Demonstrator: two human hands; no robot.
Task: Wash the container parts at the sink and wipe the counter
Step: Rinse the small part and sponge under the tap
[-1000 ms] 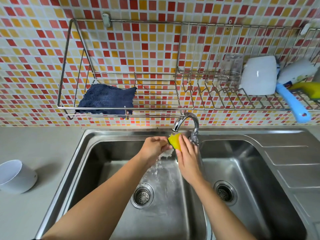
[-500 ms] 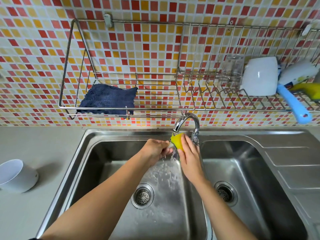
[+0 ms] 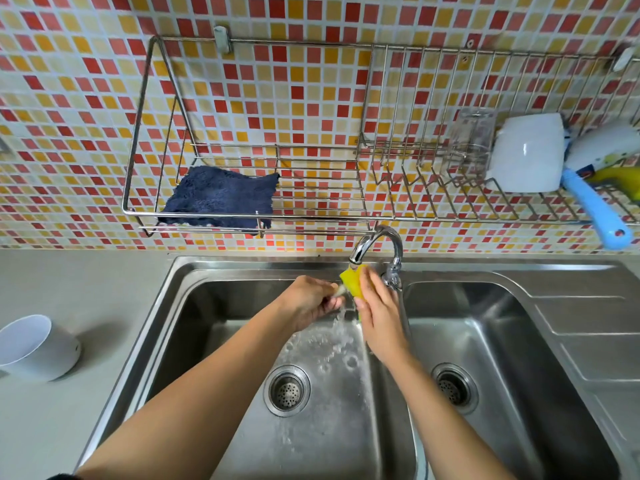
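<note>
A white cup (image 3: 33,348) lies tipped on the counter (image 3: 86,289), well left of both hands and nearer the left. Over the left basin (image 3: 311,427), the left hand (image 3: 308,301) pinches a small pale part (image 3: 341,289) under the tap (image 3: 375,247). Just right, touching it, the right hand (image 3: 379,315) grips a yellow sponge (image 3: 351,280), fingers pointing up.

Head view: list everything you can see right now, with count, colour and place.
Sponge: 1, yellow, under faucet, in right hand
Small part: 1, pale, in left hand, mostly hidden
Faucet: 1, chrome, running, between basins
Sink: 1, steel, two basins
Container: 1, white, left counter
Cloth: 1, dark blue, wall rack
Rack: 1, steel wire, tiled wall
Cup: 1, white, rack
Glass: 1, clear, rack
Brush handle: 1, light blue, rack
Left hand: 1
Right hand: 1
</note>
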